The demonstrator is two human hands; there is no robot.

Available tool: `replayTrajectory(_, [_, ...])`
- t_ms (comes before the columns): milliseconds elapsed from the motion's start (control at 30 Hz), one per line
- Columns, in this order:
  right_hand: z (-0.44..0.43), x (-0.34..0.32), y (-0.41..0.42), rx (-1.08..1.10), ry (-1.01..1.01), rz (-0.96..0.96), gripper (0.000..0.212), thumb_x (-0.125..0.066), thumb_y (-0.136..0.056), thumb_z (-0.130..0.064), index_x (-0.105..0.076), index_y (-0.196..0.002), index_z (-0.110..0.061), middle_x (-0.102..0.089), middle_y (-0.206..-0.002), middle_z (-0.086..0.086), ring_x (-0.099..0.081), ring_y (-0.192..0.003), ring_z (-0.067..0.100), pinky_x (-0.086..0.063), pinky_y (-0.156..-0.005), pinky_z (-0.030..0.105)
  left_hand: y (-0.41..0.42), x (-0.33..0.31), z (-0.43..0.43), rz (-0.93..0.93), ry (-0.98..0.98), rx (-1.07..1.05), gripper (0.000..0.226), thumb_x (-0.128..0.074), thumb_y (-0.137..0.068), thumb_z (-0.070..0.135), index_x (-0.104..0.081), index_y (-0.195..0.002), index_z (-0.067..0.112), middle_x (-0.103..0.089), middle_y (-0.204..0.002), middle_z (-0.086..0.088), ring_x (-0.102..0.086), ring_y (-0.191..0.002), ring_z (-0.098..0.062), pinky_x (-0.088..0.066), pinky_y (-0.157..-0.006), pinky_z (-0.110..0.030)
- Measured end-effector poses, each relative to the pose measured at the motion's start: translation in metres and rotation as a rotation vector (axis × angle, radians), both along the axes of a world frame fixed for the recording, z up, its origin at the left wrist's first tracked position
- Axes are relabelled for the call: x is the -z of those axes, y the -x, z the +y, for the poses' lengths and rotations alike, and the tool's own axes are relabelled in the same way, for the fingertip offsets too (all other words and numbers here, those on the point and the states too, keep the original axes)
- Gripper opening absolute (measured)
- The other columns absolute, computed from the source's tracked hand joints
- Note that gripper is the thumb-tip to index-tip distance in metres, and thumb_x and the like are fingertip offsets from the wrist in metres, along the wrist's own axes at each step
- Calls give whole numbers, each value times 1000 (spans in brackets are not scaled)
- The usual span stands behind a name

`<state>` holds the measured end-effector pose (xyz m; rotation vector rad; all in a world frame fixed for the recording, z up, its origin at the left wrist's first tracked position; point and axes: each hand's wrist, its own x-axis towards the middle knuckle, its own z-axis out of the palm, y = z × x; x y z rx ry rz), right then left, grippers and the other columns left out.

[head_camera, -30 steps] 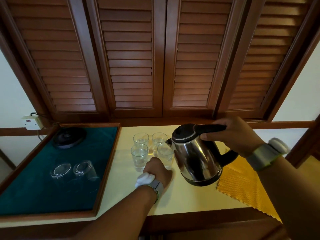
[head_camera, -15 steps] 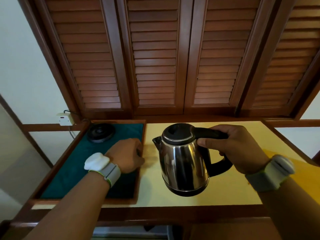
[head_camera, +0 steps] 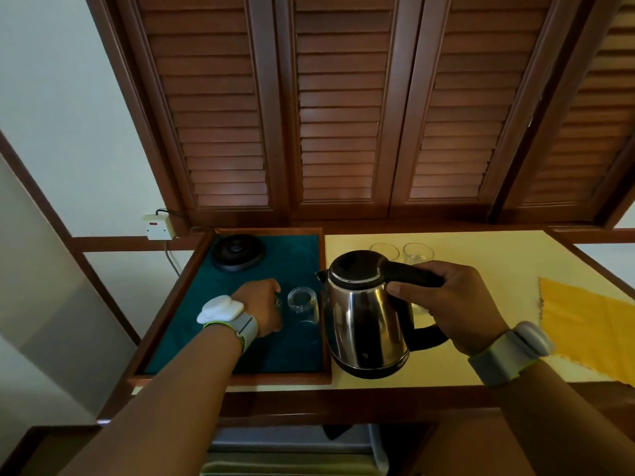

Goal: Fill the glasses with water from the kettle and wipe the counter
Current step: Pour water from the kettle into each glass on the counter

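Steel kettle [head_camera: 360,321] gripped by black handle [head_camera: 409,274] in right hand [head_camera: 457,310], left hand [head_camera: 261,309] curled round clear glass [head_camera: 278,302]

The left hand [head_camera: 261,309] is covering most of a glass [head_camera: 277,301] on the tray [head_camera: 292,379]; whether its fingers are closing round that glass is not showing. The kettle [head_camera: 360,321] is hiding the lower parts of the rear glasses [head_camera: 417,254] and nearly all of a nearer glass [head_camera: 420,308]; the right hand [head_camera: 453,304], gripping the kettle's handle, is masking its middle. The yellow cloth [head_camera: 591,324] is running off the right edge; water levels are reading too faint to judge.
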<state>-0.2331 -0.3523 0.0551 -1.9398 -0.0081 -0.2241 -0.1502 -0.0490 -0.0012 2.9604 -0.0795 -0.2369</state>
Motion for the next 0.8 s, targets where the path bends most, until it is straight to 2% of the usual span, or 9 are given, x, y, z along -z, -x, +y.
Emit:
replayTrajectory(100, [3,1,4,31,0,2,21,-87,-74,-28,-78,-92,-20,-74,-82,0,-70,-82,19,-58,-74,35,2,-9,8,-19,-31,34,51,-87,-67,34,-61,-110,24,-66,-112,-2,-64,-97,-25,-45,-70,-26])
replayTrajectory(233, [3,-1,13,64,2,-13,18,-86,-76,-25,-76,-90,-19,-68,-72,-5,-62,-67,9,-48,-63,25,11,-44,17,-81,-88,98,35,-85,-67,36,-55,-82,26,-63,-88,2,-59,-74,-21,-44,-61,-27])
replayTrajectory(300, [-1,-6,17,86,8,-13,18,-86,-76,-25,-76,-90,-21,-67,-70,-8,-61,-62,4,-46,-60,22,20,-72,18,-162,-120,123,32,-81,-67,39,-57,-82,25,-61,-80,4,-59,-70,-18,-47,-59,-28])
replayTrajectory(400, [-11,-14,23,133,27,-19,19,-85,-77,-26,-75,-92,-21,-67,-69,-8,-60,-57,-2,-45,-57,19,33,-112,14,-278,-79,164,40,-80,-64,51,-60,-91,29,-62,-84,9,-59,-74,-15,-48,-61,-28])
replayTrajectory(500, [-23,-24,30,175,27,-41,18,-85,-77,-26,-75,-91,-20,-66,-68,-7,-60,-57,1,-45,-56,20,42,-134,-1,-326,50,191,47,-77,-63,63,-58,-98,38,-61,-89,13,-58,-81,-10,-54,-73,-34])
replayTrajectory(600, [-42,-34,41,237,26,-51,17,-85,-78,-24,-75,-91,-18,-64,-64,-8,-58,-57,4,-46,-59,26,42,-134,-25,-296,220,196,55,-77,-62,70,-57,-100,35,-59,-92,14,-57,-82,-7,-54,-74,-35])
replayTrajectory(667, [-52,-40,47,242,56,-47,16,-84,-79,-23,-75,-90,-17,-63,-63,-8,-58,-55,0,-46,-57,24,42,-125,-38,-175,445,170,56,-80,-62,66,-60,-99,29,-61,-94,8,-60,-85,-11,-55,-74,-36])
replayTrajectory(733, [-65,-45,55,272,101,-69,14,-83,-79,-22,-74,-89,-18,-64,-67,-5,-58,-53,-4,-46,-52,18,41,-112,-56,-35,662,142,52,-84,-63,60,-68,-92,19,-69,-91,-3,-67,-84,-21,-58,-73,-42])
replayTrajectory(800, [-76,-49,61,301,135,-77,14,-85,-78,-24,-75,-88,-19,-65,-66,-7,-57,-52,-5,-46,-53,21,36,-91,-73,125,878,42,50,-88,-64,52,-72,-89,11,-73,-92,-12,-71,-84,-25,-62,-79,-48])
